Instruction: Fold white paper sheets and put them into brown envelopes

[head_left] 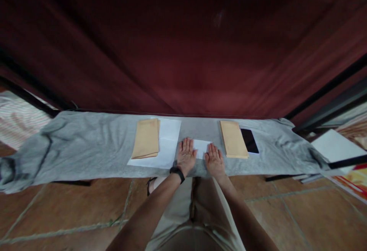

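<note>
Palms hide the white paper's (201, 146) side edges. Left hand (186, 155) and right hand (214, 160) lie flat, grips released, pointing 12 o'clock.

On the long grey wrinkled cloth (86, 148) we see a small white folded paper (202, 146) between our left hand (186, 155) and right hand (214, 159), both resting on its edges. Left of them a tan envelope stack (146, 138) lies on large white paper sheets (169, 146). Right, a second tan envelope pile (233, 139) lies just beside a flat black phone (249, 141).
</note>
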Motion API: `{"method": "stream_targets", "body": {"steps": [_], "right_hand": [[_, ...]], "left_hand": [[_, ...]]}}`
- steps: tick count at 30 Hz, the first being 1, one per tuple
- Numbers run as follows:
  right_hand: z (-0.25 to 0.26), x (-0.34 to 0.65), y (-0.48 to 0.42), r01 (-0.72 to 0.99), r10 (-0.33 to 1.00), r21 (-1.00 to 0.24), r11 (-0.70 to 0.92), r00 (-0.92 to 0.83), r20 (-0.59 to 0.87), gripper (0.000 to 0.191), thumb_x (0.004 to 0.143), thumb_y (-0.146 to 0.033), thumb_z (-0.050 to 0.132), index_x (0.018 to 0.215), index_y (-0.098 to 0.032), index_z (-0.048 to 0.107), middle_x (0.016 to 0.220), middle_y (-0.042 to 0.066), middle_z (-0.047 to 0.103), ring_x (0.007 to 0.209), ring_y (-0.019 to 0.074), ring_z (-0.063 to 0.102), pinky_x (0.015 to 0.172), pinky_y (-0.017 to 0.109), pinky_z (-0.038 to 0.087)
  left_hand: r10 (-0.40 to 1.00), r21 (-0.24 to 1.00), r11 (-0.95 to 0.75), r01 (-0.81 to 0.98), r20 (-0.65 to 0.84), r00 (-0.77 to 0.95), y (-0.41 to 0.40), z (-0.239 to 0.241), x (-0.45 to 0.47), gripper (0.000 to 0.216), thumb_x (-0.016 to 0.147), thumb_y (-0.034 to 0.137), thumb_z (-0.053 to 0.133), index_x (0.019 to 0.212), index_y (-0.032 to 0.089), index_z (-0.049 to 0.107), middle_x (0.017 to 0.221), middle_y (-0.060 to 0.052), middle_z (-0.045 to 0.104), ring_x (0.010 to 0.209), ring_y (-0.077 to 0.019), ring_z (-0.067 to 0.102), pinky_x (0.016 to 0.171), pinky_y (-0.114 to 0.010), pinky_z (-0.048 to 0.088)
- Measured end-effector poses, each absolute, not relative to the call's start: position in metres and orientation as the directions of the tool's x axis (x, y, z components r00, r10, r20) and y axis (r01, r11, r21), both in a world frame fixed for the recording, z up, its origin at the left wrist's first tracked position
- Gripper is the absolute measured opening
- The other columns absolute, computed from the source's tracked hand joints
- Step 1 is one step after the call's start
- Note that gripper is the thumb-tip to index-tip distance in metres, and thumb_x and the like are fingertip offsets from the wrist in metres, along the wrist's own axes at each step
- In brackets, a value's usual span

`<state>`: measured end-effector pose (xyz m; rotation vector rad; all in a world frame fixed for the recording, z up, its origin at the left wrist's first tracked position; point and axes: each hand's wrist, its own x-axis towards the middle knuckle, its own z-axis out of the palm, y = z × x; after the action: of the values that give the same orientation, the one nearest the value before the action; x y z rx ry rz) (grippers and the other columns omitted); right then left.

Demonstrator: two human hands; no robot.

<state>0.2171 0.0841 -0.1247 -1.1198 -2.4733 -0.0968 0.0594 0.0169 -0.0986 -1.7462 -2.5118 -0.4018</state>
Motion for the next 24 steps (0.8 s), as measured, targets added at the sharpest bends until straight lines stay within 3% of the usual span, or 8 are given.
{"method": "stream_targets", "body": {"steps": [5,10,18,24], "right_hand": [[-0.123,0.220,0.084,0.734,0.703,-0.105,0.671,-0.586,0.404,0.054,0.104,-0.029,0.028,0.152,-0.005,0.036,0.151,0.020,0.046,0.141,0.0286,0.041,0.115,0.048,0.029],[-0.121,0.222,0.084,0.709,0.688,-0.096,0.698,-0.628,0.364,0.053,0.103,-0.027,0.030,0.151,-0.005,0.039,0.155,0.020,0.041,0.144,0.0310,0.036,0.115,0.050,0.027],[-0.123,0.226,0.083,0.743,0.716,-0.102,0.661,-0.584,0.383,0.054,0.103,-0.027,0.027,0.152,-0.005,0.036,0.153,0.019,0.044,0.142,0.0283,0.039,0.115,0.048,0.028],[-0.126,0.237,0.079,0.746,0.705,-0.089,0.660,-0.574,0.416,0.054,0.102,-0.026,0.028,0.153,-0.007,0.036,0.151,0.019,0.047,0.140,0.0283,0.042,0.115,0.048,0.029]], "left_hand": [[0.967,0.146,0.140,0.979,0.193,-0.167,0.012,-0.090,0.059,0.062,0.099,0.032,0.037,0.155,0.010,0.028,0.163,-0.013,0.028,0.153,-0.0251,0.018,0.125,-0.050,0.013],[0.975,0.172,-0.172,0.970,0.168,0.143,-0.002,-0.086,0.068,0.060,0.100,0.044,0.038,0.154,0.018,0.033,0.162,-0.007,0.032,0.152,-0.0184,0.021,0.124,-0.040,0.017],[0.978,0.182,-0.185,0.966,0.134,0.162,-0.010,-0.084,0.071,0.082,0.096,0.065,0.035,0.155,0.009,0.027,0.163,-0.017,0.026,0.153,-0.0237,0.014,0.125,-0.042,0.013],[0.982,0.176,-0.174,0.969,0.110,0.156,-0.017,-0.082,0.069,0.091,0.092,0.070,0.038,0.155,0.004,0.024,0.163,-0.022,0.021,0.154,-0.0272,0.011,0.124,-0.045,0.014]]}}
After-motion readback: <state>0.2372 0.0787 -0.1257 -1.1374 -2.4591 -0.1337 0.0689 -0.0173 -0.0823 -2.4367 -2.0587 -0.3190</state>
